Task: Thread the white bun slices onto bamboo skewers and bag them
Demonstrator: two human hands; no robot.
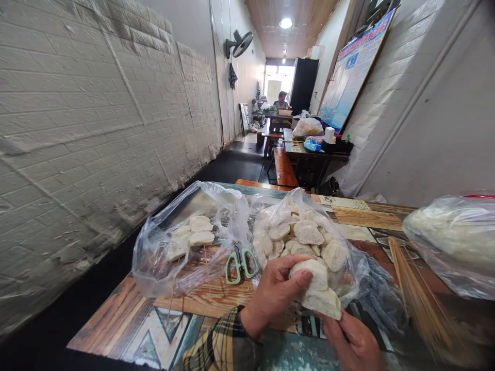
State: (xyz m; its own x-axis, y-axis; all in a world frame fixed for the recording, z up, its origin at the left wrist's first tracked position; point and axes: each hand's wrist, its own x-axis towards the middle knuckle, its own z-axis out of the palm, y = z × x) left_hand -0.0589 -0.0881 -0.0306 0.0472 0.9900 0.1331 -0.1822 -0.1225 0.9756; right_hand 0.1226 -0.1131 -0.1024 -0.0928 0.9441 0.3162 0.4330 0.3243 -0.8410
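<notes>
The left hand [273, 291], coming out of a plaid sleeve [220, 342], is closing around 2 white slices [317, 289] just in front of the open middle bag [350, 268]. Its thumb is pressing along the near edge of the upper slice while the other fingers are curling out of sight behind it. The right hand [352, 344] is reaching up from the bottom edge, its fingertips gripping the lower slice from underneath; how far the rest of this hand is closing cannot be told, as it is cut off by the frame.

The slices are lying flat, one on the other, held above the table [116, 322] rather than resting on it. Each is an oval — the long axis is running from left to right, dipping toward the right hand, with the lower slice's tip pointing down and to the right.

The middle bag is holding a heap of the same slices. A second clear bag [152, 257] to the left is holding a few more. Green-handled scissors [242, 264] are lying between the 2 bags, handles toward the person. Bamboo skewers [410, 291] are lying to the right, beside another filled bag [454, 234].
</notes>
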